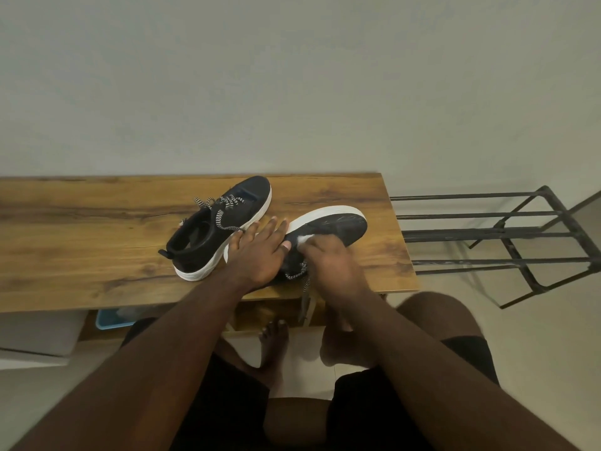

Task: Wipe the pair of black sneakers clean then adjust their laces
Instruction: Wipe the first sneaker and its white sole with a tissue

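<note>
The right hand (328,258) is blurred, so its fingers are hard to read; they appear curled round a small white wipe (304,238), of which only a scrap shows at the knuckles, pressed on the black upper of the nearer sneaker (335,224). That hand and the left hand (260,252) hide the shoe's heel and collar. The left hand lies flat on it with fingers (273,226) straight and spread over the white sole edge, the thumb laid across the upper. This sneaker lies tipped on its side near the front right corner of the tabletop (97,242), its long axis running from near left to far right, toe toward the right edge. Its checkered lace (300,271) trails off the front edge, the end lost in blur.

The other sneaker (221,226) stands upright on its sole just to the left, toe toward the wall, heel toward the person, laces loose. A black metal rack (507,236) stands right of the tabletop, cut off by the frame. A blue tray (112,319) underneath is mostly hidden.
</note>
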